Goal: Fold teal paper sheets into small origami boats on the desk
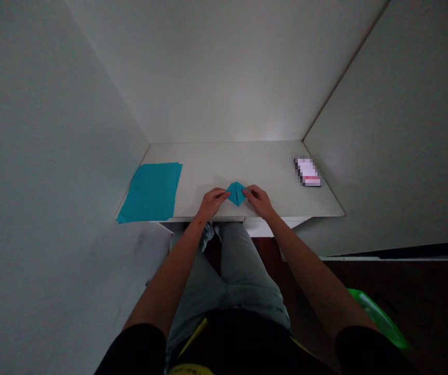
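A small folded piece of blue paper (237, 193), roughly diamond-shaped with a dark slit down its middle, is held between my hands just above the white desk. My left hand (213, 202) pinches its left corner between thumb and fingers. On the opposite side, my right hand (260, 200) has its thumb and fingers closed on the right corner. A stack of larger blue sheets (151, 191) lies flat at the desk's left end, its edges slightly misaligned.
The white desk (224, 156) is boxed in by walls at the back and both sides. A phone (308, 172), blurred by pixelation, lies at its right end. Below right, a bright green object (378, 317) shows near the dark floor.
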`<state>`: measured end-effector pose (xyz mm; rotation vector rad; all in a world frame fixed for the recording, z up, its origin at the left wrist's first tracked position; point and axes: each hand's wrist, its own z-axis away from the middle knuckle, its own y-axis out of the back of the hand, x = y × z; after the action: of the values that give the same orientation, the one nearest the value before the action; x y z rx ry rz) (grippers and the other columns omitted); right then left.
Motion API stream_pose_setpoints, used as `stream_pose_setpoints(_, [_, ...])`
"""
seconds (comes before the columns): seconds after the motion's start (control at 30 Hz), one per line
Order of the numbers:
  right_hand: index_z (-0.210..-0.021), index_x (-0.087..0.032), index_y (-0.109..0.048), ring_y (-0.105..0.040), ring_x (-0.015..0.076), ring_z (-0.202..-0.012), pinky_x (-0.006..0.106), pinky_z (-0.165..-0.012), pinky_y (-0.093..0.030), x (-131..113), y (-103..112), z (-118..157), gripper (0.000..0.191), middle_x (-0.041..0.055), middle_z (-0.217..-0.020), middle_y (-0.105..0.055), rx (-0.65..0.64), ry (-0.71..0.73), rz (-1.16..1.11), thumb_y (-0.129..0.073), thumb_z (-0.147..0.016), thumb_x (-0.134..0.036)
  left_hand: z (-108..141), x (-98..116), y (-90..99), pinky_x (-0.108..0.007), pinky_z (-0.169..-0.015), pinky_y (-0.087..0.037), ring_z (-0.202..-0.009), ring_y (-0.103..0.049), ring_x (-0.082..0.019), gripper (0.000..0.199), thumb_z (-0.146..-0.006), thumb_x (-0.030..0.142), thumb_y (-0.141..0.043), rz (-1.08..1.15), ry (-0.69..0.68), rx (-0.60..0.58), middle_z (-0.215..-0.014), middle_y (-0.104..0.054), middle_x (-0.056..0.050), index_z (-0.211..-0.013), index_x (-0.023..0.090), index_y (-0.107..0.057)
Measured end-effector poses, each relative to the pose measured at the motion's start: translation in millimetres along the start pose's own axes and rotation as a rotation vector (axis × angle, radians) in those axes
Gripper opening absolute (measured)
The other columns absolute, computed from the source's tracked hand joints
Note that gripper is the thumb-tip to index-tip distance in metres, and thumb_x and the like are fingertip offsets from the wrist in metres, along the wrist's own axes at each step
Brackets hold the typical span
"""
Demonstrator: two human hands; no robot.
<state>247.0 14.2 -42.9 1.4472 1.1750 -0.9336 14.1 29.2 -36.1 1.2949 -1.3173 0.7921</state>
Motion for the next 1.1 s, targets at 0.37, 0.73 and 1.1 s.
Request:
stream_pose_setpoints(0.37, [-0.096, -0.024, -0.071, -0.059, 0.0179, -0.070, 0.035, -0.070, -0.053, 2, 0, -1, 0.057, 0.0023, -0.084, -0.068, 0.085, -0.008, -0.073, -0.070, -0.086, -0.081, -1, -5, -4.6, -0.043, -0.101, -0.060, -0.101, -0.077, -0.024, 0.050, -0.080, 0.060, -0.085, 0.197, 0.082, 0.101, -0.108, -0.083, -0.011, -0.105, 0.018, -0.081])
stream_pose_setpoints(0.73, [-0.095, -0.026, -0.067, -0.058, 0.0187, -0.066, 0.035, -0.066, -0.052, 4, 2, -3, 0.052, -0.0017, -0.068, -0.059, 0.165, -0.041, -0.112, -0.068, -0.088, -0.078, -5, -17, -3.5, -0.034, -0.083, -0.061, -0.081, -0.072, -0.018, 0.051, -0.082, 0.069, -0.079, 0.180, 0.078, 0.202, -0.083, -0.073, -0.002, -0.089, 0.020, -0.065])
stream_pose_setpoints(1.1, [-0.087, -0.028, -0.052, -0.059, 0.0169, -0.059, 0.033, -0.063, -0.052, 7, -1, -5, 0.053, -0.0048, -0.062, -0.057, 0.175, -0.064, -0.158, -0.069, -0.086, -0.077, -6, -13, -4.8, -0.039, -0.088, -0.064, -0.087, -0.077, -0.020, 0.061, -0.081, 0.074, -0.080, 0.262, 0.159, 0.258, -0.093, -0.077, -0.004, -0.101, 0.022, -0.058])
